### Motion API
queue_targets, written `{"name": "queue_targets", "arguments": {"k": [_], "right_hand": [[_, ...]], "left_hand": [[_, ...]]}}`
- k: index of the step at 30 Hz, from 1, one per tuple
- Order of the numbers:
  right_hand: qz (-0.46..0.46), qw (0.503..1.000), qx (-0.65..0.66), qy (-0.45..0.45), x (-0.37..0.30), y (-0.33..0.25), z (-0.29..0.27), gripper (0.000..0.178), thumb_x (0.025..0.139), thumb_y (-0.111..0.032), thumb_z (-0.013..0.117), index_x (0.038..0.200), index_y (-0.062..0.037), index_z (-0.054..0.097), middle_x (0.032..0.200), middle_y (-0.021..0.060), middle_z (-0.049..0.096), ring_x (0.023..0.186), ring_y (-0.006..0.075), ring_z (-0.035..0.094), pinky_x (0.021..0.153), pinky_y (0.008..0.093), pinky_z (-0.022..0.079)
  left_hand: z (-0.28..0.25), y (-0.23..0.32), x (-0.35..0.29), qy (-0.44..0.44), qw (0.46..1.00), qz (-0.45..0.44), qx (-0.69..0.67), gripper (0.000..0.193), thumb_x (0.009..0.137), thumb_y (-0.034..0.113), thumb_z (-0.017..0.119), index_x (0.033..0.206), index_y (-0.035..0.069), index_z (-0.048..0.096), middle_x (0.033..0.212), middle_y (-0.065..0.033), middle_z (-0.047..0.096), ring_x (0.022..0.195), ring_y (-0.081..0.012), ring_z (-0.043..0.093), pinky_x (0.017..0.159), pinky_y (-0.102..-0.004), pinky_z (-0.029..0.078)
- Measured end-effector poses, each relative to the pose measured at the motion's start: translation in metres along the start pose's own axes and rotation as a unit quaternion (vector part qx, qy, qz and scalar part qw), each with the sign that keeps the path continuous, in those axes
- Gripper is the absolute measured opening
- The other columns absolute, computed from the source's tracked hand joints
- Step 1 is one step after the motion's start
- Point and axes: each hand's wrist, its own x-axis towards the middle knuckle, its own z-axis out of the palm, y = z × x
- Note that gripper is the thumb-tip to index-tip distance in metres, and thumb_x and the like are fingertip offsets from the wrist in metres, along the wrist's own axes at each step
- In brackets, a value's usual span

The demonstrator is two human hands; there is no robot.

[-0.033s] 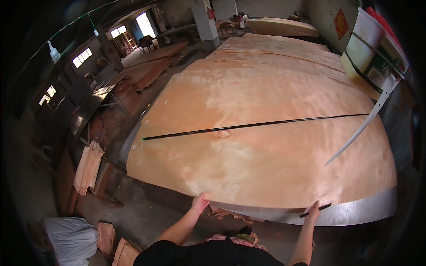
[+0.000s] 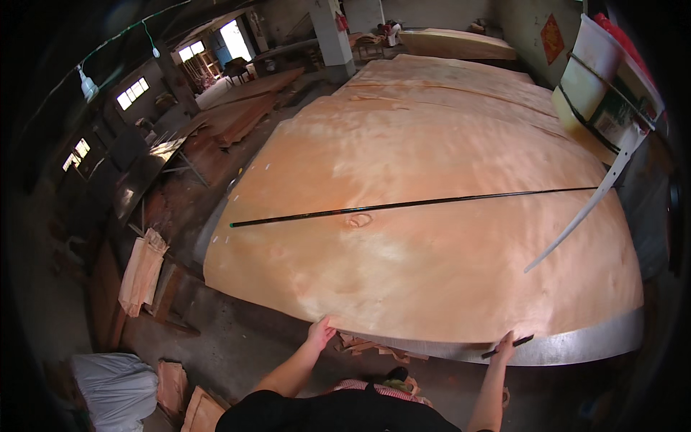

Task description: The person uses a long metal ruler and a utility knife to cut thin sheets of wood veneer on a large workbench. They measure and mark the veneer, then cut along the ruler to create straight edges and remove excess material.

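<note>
A very large, thin, orange-brown veneer sheet (image 2: 432, 158) lies spread over a wide table with a grey metal front rim (image 2: 590, 345). My left hand (image 2: 320, 333) grips the sheet's near edge, left of centre. At the near edge further right, my right hand (image 2: 504, 348) is closed on a short dark stick (image 2: 520, 342). A long thin black rod (image 2: 414, 205) lies across the sheet from left to right, passing just above a knot (image 2: 358, 219) in the wood. A pale curved strip (image 2: 583, 212) rests on the sheet's right side.
A white container with dark straps (image 2: 597, 79) stands at the right. More veneer stacks (image 2: 237, 108) lie at the back left, beyond a metal table (image 2: 151, 165). A veneer bundle (image 2: 140, 270), a white sack (image 2: 115, 381) and wood scraps (image 2: 374, 351) are on the floor.
</note>
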Motion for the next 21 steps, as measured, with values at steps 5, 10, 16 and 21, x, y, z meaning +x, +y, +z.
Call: {"name": "queue_targets", "arguments": {"k": [5, 10, 16, 21], "right_hand": [[0.058, 0.998, -0.007, 0.023, -0.074, 0.047, -0.081, 0.024, 0.081, -0.025, 0.056, 0.065, -0.0125, 0.044, 0.047, -0.0057, 0.033, 0.035, 0.0045, 0.027, 0.031, 0.019, 0.018], [0.101, 0.989, -0.071, 0.077, -0.138, 0.086, -0.164, 0.024, 0.08, -0.024, 0.057, 0.067, -0.0122, 0.04, 0.048, -0.0052, 0.033, 0.036, 0.0054, 0.027, 0.032, 0.0214, 0.019], [0.117, 0.978, -0.14, 0.098, -0.169, 0.106, -0.216, 0.022, 0.078, -0.026, 0.059, 0.072, -0.0133, 0.041, 0.051, -0.004, 0.039, 0.035, 0.0057, 0.028, 0.032, 0.0207, 0.02], [0.157, 0.949, -0.27, 0.05, -0.203, 0.124, -0.224, 0.014, 0.079, -0.022, 0.054, 0.083, -0.0085, 0.053, 0.076, 0.0067, 0.062, 0.037, 0.0066, 0.036, 0.032, 0.0213, 0.022]], "left_hand": [[-0.087, -0.028, -0.014, 0.056, 0.997, -0.032, 0.05, 0.018, 0.082, 0.027, 0.053, 0.083, 0.009, 0.054, 0.068, -0.0001, 0.056, 0.053, -0.0087, 0.051, 0.046, -0.0198, 0.046], [-0.169, -0.064, -0.045, 0.066, 0.991, -0.087, 0.083, 0.018, 0.083, 0.029, 0.051, 0.081, 0.011, 0.054, 0.067, 0.0022, 0.055, 0.052, -0.0087, 0.05, 0.049, -0.0213, 0.046], [-0.207, -0.086, -0.07, 0.022, 0.989, -0.124, 0.083, 0.022, 0.084, 0.031, 0.048, 0.087, 0.01, 0.054, 0.076, -0.0004, 0.059, 0.059, -0.0084, 0.054, 0.053, -0.0218, 0.045], [-0.259, -0.085, -0.093, -0.069, 0.969, -0.117, 0.206, 0.027, 0.086, 0.03, 0.045, 0.093, 0.006, 0.055, 0.084, -0.0052, 0.062, 0.065, -0.0096, 0.057, 0.055, -0.0195, 0.045]]}}
